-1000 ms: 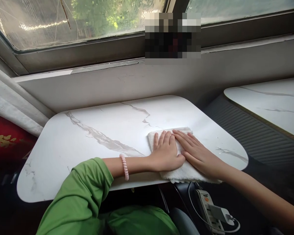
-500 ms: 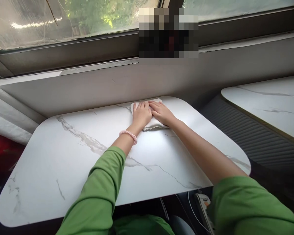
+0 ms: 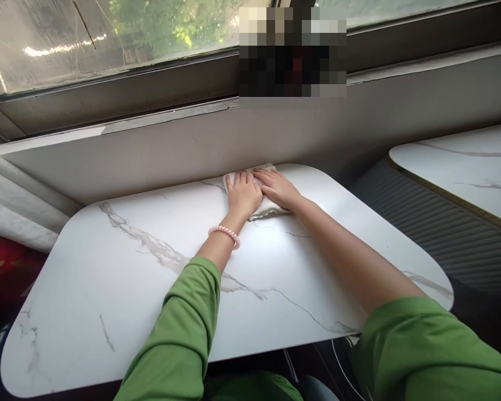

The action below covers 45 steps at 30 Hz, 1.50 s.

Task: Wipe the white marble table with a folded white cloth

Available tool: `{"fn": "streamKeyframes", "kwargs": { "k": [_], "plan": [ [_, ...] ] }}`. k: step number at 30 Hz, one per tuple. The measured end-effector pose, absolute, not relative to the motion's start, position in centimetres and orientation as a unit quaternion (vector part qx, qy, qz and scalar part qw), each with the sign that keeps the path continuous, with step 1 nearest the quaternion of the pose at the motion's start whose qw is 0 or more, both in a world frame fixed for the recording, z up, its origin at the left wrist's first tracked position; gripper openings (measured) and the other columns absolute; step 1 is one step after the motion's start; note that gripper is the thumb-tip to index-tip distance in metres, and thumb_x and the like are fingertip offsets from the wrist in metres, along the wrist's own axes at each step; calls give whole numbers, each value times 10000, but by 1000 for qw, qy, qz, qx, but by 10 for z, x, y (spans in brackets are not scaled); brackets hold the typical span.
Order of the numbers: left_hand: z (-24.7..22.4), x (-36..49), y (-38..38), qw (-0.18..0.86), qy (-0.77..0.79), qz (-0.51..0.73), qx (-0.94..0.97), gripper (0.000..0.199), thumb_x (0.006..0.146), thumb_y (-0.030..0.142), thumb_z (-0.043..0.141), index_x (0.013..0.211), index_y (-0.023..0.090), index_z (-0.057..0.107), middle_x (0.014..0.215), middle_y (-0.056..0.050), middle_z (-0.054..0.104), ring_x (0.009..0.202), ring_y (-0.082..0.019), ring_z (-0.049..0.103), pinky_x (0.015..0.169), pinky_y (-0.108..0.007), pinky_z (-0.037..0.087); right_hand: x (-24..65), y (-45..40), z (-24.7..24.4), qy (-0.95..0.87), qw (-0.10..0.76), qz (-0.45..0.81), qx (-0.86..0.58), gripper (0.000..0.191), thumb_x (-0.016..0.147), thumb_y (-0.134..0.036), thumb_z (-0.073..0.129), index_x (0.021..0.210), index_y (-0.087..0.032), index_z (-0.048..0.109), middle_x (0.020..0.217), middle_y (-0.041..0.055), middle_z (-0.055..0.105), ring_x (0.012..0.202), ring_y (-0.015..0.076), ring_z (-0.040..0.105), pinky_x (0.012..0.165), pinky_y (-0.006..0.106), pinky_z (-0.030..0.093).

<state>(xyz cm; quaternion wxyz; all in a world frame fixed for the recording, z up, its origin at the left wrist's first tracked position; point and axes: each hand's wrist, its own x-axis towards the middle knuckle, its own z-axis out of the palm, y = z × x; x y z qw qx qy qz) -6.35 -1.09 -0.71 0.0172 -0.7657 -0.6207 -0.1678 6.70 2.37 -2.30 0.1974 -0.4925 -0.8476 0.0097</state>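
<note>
Both hands lie on a folded white cloth [image 3: 269, 209] at the far edge of a white, marble-patterned table [image 3: 158, 312]. My left hand [image 3: 244, 195] rests palm down on the cloth's left part, fingers stretched toward the wall. Close beside it, my right hand [image 3: 280, 189] lies flat on the right part, its fingers angled left and its fingertips near the left hand. Neither hand's fingers are wrapped round the cloth, and the palms hide much of it. A pink beaded bracelet [image 3: 224, 234] circles my left wrist.
Behind the table rises a pale wall [image 3: 158, 153] below a framed window [image 3: 158, 33]. To the right is a second marble-patterned table [image 3: 476, 161] beside a grey ribbed surface [image 3: 426, 211]. A white curtain [image 3: 12, 195] hangs at left. White cables [image 3: 342, 362] run under the near edge.
The view has shifted slightly, so the table's right side appears farther right. Both hands stay flat on the cloth and show only a slight shift to the right in the picture.
</note>
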Motion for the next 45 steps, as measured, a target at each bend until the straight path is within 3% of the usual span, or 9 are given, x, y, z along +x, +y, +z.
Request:
{"fn": "streamKeyframes", "kwargs": {
  "k": [11,15,24,33,40,45],
  "plan": [
    [-1,-20,-92,-32,-602,-144,-785,510,963,268,190,1405,101,380,1500,-78,350,1411,-212,222,1176,-468,75,125,-66,-25,-862,162,28,-480,557,892,-301,232,1420,-184,366,1479,97,400,1364,236,350,1118,497,268],
    [1,15,-131,-75,-563,-130,-812,525,967,282,173,1431,98,334,1519,-81,311,1427,-229,172,1168,-509,60,171,-116,-29,-851,155,38,-501,565,897,-312,227,1444,-206,324,1488,87,388,1387,206,304,1147,453,228],
    [2,57,-175,-106,-476,-119,-865,540,956,282,181,1442,76,293,1518,-106,299,1420,-289,161,1148,-565,63,225,-183,-41,-806,151,-16,-571,586,880,-297,212,1403,-131,419,1440,142,445,1359,219,352,1137,425,265],
    [1,60,-149,-91,-467,-133,-870,517,947,280,213,1414,100,341,1481,-91,360,1392,-246,227,1148,-537,106,218,-160,-37,-786,162,-24,-596,579,858,-275,212,1370,-151,453,1422,138,471,1340,227,392,1121,447,286],
    [-5,62,-79,-79,-499,-170,-846,476,963,271,190,1361,163,427,1428,-57,441,1362,-205,290,1158,-502,110,200,-89,-20,-781,112,-17,-614,589,847,-253,178,1339,-95,461,1441,167,437,1345,230,383,1104,453,302],
    [-6,57,-38,-40,-541,-177,-821,464,956,268,216,1346,163,443,1406,-61,462,1354,-196,314,1167,-468,112,188,-35,-12,-793,110,6,-599,585,838,-270,203,1353,-116,435,1451,136,432,1352,208,368,1108,427,293]
  ]
}}
